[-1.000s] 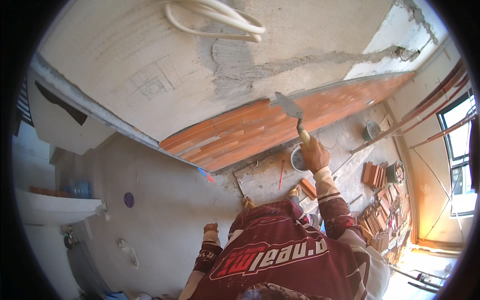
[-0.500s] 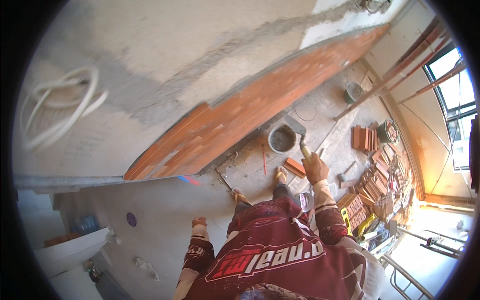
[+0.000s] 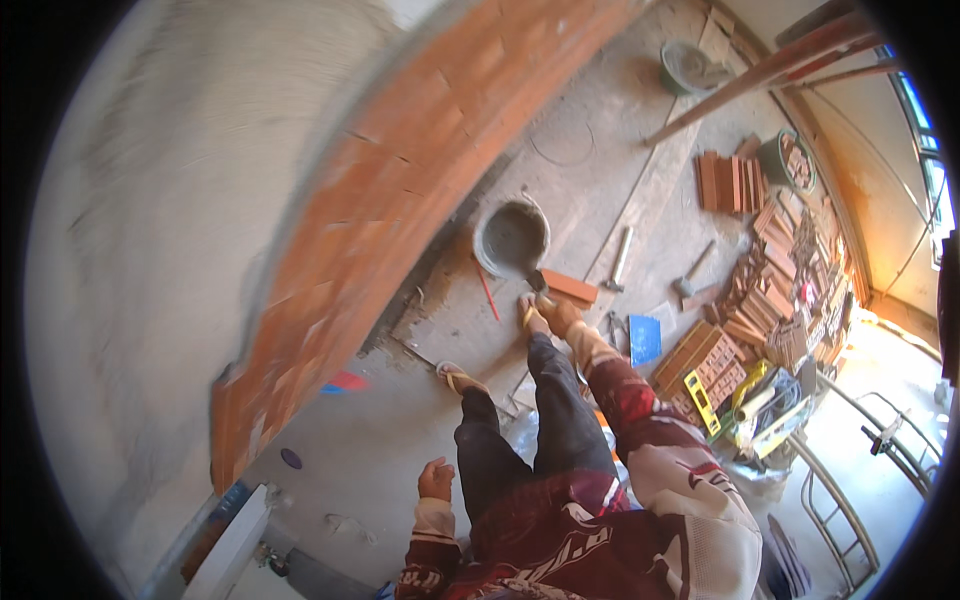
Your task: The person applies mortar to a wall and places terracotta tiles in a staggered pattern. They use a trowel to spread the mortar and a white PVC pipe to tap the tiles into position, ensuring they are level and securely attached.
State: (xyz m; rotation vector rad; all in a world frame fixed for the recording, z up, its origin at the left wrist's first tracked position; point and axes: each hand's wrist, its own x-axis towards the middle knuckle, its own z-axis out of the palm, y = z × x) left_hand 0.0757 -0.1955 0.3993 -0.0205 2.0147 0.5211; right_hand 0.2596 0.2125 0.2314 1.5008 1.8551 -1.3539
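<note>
My right hand (image 3: 562,313) is closed round the handle of a trowel (image 3: 539,284), low in front of my legs. The trowel's dark metal part shows at the near edge of a round bucket (image 3: 478,243) of wet grey mortar (image 3: 512,238); how far the blade reaches is hard to see. A reddish brick tile (image 3: 569,288) lies on the floor right beside that hand. My left hand (image 3: 436,479) hangs by my left leg, fingers curled, with nothing visible in it. To the left, thin orange brick tiles (image 3: 410,150) cover the lower wall.
A hammer (image 3: 621,260) and a mallet (image 3: 695,284) lie on the floor at right, near a blue sheet (image 3: 645,340). Beyond are piled brick tiles (image 3: 770,270), a yellow level (image 3: 702,403) and metal frames (image 3: 835,520). Red poles (image 3: 760,80) slant across the far right.
My view has swung down and closer to the bucket. The right hand with the trowel has come lower and nearer my feet. My left hand still hangs at my side.
</note>
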